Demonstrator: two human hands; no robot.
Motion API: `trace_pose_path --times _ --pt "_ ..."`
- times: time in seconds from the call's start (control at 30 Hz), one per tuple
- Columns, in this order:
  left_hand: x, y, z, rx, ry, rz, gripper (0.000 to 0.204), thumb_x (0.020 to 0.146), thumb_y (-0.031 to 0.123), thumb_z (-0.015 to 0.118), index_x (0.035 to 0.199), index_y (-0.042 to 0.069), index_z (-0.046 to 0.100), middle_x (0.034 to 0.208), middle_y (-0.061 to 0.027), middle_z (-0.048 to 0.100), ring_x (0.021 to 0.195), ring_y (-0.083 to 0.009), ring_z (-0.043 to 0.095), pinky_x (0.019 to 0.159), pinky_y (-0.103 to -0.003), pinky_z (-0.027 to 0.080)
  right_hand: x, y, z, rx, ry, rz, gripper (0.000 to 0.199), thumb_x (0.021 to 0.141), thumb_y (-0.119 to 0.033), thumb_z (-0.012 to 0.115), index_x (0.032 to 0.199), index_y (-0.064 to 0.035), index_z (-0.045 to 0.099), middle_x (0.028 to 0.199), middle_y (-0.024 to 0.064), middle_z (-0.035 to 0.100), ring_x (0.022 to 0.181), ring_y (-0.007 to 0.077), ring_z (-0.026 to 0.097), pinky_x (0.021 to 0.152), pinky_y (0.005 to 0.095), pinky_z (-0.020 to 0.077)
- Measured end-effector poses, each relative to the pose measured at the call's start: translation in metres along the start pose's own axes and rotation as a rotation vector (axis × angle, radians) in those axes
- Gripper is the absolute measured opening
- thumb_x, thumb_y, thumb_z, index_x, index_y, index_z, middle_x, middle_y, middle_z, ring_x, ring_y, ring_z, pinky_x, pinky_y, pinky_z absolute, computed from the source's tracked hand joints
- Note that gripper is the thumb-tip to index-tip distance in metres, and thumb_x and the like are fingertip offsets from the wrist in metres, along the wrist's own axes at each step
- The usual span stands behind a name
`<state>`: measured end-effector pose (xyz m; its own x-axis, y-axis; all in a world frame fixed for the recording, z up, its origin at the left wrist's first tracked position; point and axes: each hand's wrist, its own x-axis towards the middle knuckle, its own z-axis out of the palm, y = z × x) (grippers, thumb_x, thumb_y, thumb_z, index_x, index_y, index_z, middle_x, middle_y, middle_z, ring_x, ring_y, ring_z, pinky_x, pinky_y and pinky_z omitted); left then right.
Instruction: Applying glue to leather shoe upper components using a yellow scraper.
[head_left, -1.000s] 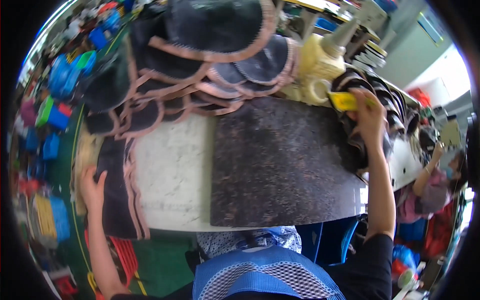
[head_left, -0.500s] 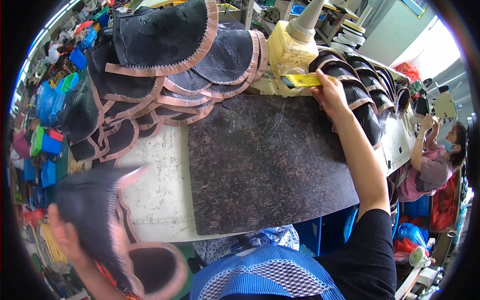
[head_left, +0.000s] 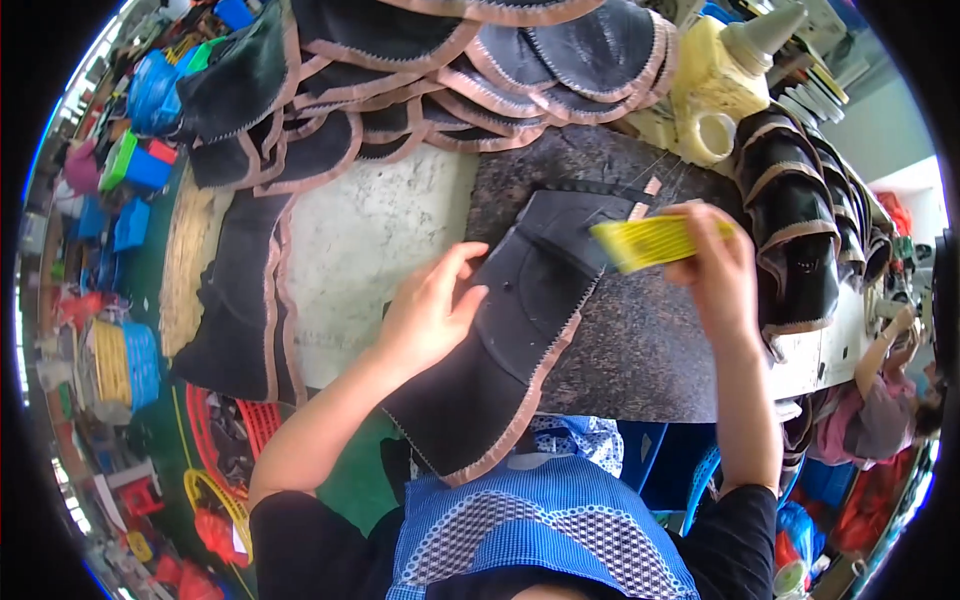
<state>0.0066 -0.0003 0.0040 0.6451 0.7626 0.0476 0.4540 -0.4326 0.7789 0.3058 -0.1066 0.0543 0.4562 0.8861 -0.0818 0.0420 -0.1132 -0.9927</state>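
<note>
A black leather shoe-upper piece (head_left: 470,400) with a pinkish-tan, zigzag-stitched edge lies slantwise on the dark mottled work board (head_left: 630,350); its lower end hangs past the board toward my apron. My left hand (head_left: 430,315) rests at the piece's left edge, thumb and index finger apart. Gripped in my right hand (head_left: 720,270) is a flat yellow brush (head_left: 645,243), smeared by motion. The brush's head end points left, over the upper right part of the piece; whether it touches the leather I cannot tell.
Behind the board stands a yellow, glue-crusted container (head_left: 715,85) with a grey cone. Overlapping black pieces (head_left: 390,125) are heaped at the far left, and more curved ones (head_left: 800,240) stack at the right. Another piece (head_left: 240,300) lies left. A co-worker (head_left: 870,425) sits at far right.
My left hand has come in from the lower left, and a leather piece now lies on the board. The brush has moved from beside the container down over that piece. The view has shifted.
</note>
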Motion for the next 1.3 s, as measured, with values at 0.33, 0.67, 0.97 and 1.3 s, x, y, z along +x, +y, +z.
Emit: trace_pose_path --times 0.33,0.67,0.97,1.3 --pt "-0.009 -0.008 0.006 -0.092 0.061 -0.016 0.046 0.087 0.003 0.073 0.128 0.004 0.052 0.088 -0.0113 0.064 0.062 -0.0198 0.059 0.060 -0.035 0.046 0.008 -0.002 0.083 -0.374 -0.359 0.035 0.024 0.106 -0.017 0.053 0.106 0.0028 0.065 0.087 0.0119 0.071 0.052 0.0102 0.063 0.046 0.0243 0.0521" --pt "-0.008 -0.006 0.013 -0.060 0.099 0.029 0.042 0.087 0.002 0.072 0.122 0.004 0.049 0.095 -0.0146 0.066 0.089 -0.0325 0.068 0.077 -0.042 0.053 0.050 -0.043 0.060 -0.996 -0.566 -0.173 0.032 0.081 -0.028 0.072 0.080 0.0038 0.066 0.063 0.0095 0.062 0.057 0.0174 0.060 0.058 0.0316 0.0492" --pt "-0.006 -0.010 0.011 -0.036 0.097 0.055 0.043 0.086 0.001 0.071 0.121 0.006 0.045 0.094 -0.0165 0.064 0.079 -0.0383 0.067 0.068 -0.045 0.053 0.044 -0.034 0.052 -0.780 -0.716 -0.107 0.022 0.080 -0.014 0.072 0.088 0.0045 0.063 0.077 0.0129 0.069 0.063 0.0167 0.066 0.057 0.0279 0.0522" --pt "-0.003 -0.001 0.007 -0.026 0.041 0.068 0.033 0.087 0.001 0.070 0.115 0.004 0.052 0.092 -0.0125 0.063 0.082 -0.0299 0.066 0.072 -0.041 0.052 0.064 -0.031 0.016 -0.400 -0.339 -0.075 0.033 0.097 -0.030 0.066 0.096 0.0026 0.066 0.075 0.0103 0.071 0.062 0.0110 0.070 0.054 0.0223 0.0569"
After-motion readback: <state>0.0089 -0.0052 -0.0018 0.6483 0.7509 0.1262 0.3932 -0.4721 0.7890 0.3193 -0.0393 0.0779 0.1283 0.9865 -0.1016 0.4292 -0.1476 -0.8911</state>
